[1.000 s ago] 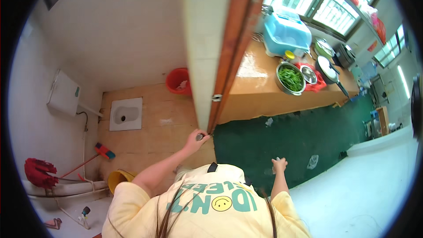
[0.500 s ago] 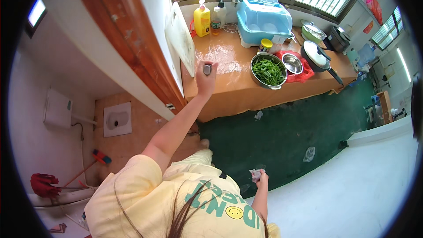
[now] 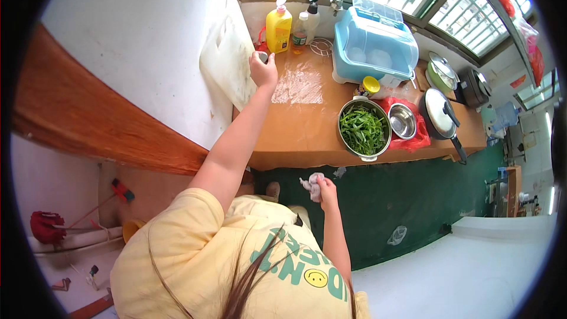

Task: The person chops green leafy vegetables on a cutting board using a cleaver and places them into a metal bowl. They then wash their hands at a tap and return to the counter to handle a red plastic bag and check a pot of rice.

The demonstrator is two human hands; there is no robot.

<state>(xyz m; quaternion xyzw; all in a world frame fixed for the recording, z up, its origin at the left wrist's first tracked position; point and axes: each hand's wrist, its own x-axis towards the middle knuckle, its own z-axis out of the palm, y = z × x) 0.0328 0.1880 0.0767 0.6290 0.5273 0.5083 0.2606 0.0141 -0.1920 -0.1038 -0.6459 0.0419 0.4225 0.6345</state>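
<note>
My left hand [image 3: 264,71] reaches out over the far left of the counter, beside the white cutting board [image 3: 227,59] that leans against the wall. Its fingers are closed round a small grey, round-ended object [image 3: 263,57], mostly hidden by the hand. Lower down, in front of the counter's edge, my right hand [image 3: 328,192] pinches a crumpled pale rag [image 3: 313,185]. A wet, shiny patch [image 3: 298,85] lies on the orange-brown counter [image 3: 289,127], to the right of my left hand.
Behind stand a yellow pump bottle [image 3: 279,26], a smaller amber bottle [image 3: 300,32] and a blue dish box [image 3: 375,44]. Rightward are a pot of green leaves [image 3: 363,129], a steel bowl [image 3: 402,121] on red plastic and a lidded pan [image 3: 440,112]. A plastic bag [image 3: 397,235] lies on the floor.
I have come closer to the counter. My left hand has moved farther in with the grey object, toward the bottles. My right hand has risen with the rag, up and leftward.
</note>
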